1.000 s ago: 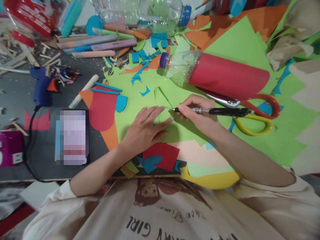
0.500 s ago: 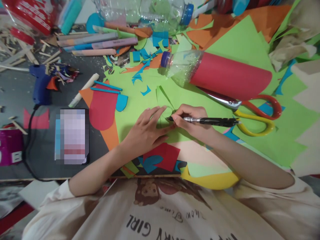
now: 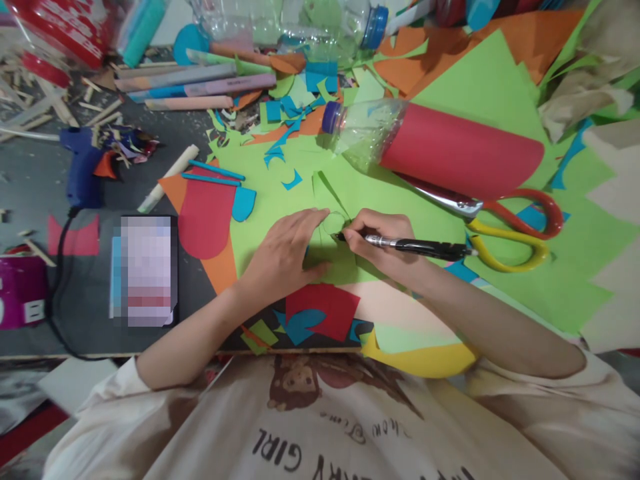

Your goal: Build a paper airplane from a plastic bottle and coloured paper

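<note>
My right hand (image 3: 383,237) is closed around a black pen (image 3: 425,247), its tip down on green paper (image 3: 280,230). A thin curved outline is drawn on the paper beside the tip. My left hand (image 3: 287,250) rests on the same paper just left of the outline, fingers stretched out and thumb apart, holding nothing. Above the hands lies a clear bottle (image 3: 367,133) on its side, with a blue cap and a red paper wrap (image 3: 460,150). Scissors (image 3: 510,233) with red and yellow handles lie to the right, their blades partly under the bottle.
At left lie a blue glue gun (image 3: 83,167) with a black cord and a phone (image 3: 147,270) with a blurred screen. Markers (image 3: 200,87), paper scraps and another clear bottle (image 3: 320,27) crowd the back. Red paper (image 3: 325,310) lies near the table's front edge.
My left hand has drawn its fingers closer together and pulled its thumb away from the pen tip. The pen has shifted slightly, its rear end a little lower.
</note>
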